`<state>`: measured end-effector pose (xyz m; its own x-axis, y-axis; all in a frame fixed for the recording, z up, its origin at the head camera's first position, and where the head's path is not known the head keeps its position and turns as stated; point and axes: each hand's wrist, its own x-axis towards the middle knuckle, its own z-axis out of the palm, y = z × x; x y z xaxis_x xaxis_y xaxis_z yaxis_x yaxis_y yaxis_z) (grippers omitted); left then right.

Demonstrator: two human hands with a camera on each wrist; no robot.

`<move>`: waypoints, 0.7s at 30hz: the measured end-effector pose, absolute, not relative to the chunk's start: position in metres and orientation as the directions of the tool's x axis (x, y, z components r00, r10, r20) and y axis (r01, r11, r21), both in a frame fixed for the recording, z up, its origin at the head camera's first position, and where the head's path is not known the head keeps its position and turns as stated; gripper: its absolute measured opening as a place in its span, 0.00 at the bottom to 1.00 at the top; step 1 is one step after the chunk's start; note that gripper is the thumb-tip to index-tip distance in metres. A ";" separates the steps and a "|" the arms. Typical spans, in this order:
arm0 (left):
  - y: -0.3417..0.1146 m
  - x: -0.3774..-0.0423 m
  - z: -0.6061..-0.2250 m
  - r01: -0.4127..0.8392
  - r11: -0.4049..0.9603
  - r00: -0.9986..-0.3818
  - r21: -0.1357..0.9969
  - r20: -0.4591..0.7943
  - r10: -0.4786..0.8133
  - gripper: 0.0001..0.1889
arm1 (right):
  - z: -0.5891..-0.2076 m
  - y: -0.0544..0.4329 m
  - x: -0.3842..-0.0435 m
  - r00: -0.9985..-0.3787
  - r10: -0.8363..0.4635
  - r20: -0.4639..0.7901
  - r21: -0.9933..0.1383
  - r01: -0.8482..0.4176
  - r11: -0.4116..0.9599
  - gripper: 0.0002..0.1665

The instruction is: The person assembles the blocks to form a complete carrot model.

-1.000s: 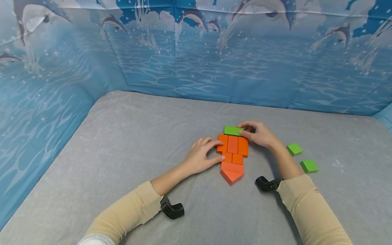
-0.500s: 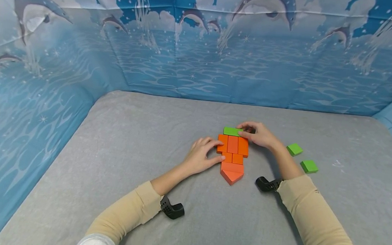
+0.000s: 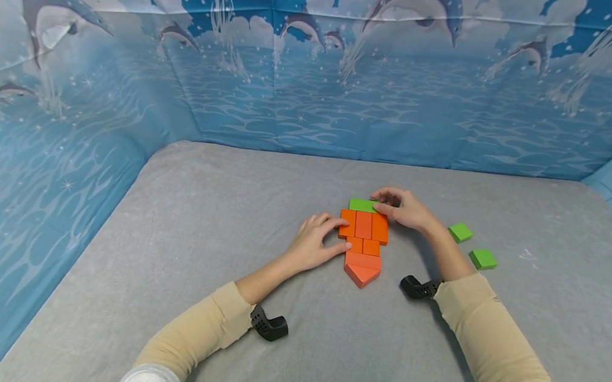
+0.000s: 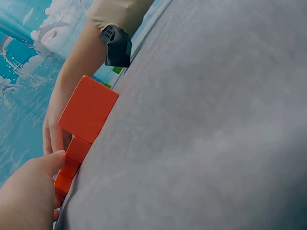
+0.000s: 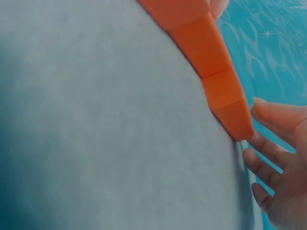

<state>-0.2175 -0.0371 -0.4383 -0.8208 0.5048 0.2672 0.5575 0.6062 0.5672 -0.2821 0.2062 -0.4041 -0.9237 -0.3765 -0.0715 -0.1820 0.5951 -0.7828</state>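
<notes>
In the head view, orange blocks lie joined in a column: three upright oblongs (image 3: 363, 225), two small blocks (image 3: 354, 245) below them, and a pointed orange-red block (image 3: 361, 273) at the near end. A green oblong block (image 3: 360, 205) lies across the far end. My right hand (image 3: 407, 211) pinches its right end between thumb and fingers. My left hand (image 3: 309, 244) touches the column's left side, index finger on the left oblong and thumb by a small block. In the right wrist view, the orange blocks (image 5: 204, 45) hide the green one from my right hand's (image 5: 288, 172) side.
Two green square blocks (image 3: 460, 232) lie apart on the grey cloth (image 3: 228, 208), right of my right forearm. A blue dolphin-print curtain (image 3: 314, 94) rises behind and at the left. Black wrist cameras (image 3: 269, 325) jut from both sleeves.
The green oblong block has shifted very slightly toward the orange oblongs, with my right hand still on its end. My left hand has stayed in place.
</notes>
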 end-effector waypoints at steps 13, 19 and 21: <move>-0.037 -0.218 -0.439 0.559 0.607 -0.820 0.565 0.269 0.505 0.24 | -0.385 0.275 -0.241 -0.971 -0.219 0.101 -0.700 -0.226 0.678 0.21; -0.037 -0.218 -0.439 0.557 0.606 -0.821 0.567 0.270 0.502 0.24 | -0.392 0.306 -0.219 -0.980 -0.185 0.069 -0.671 -0.183 0.719 0.23; -0.037 -0.218 -0.439 0.558 0.608 -0.821 0.565 0.270 0.502 0.24 | -0.393 0.313 -0.212 -0.982 -0.177 0.063 -0.664 -0.173 0.727 0.24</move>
<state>-0.2178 -0.0369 -0.4391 -0.8215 0.5021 0.2703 0.5576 0.6079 0.5653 -0.2123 0.3126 -0.3934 -0.9822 -0.1766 0.0632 -0.1735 0.7270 -0.6643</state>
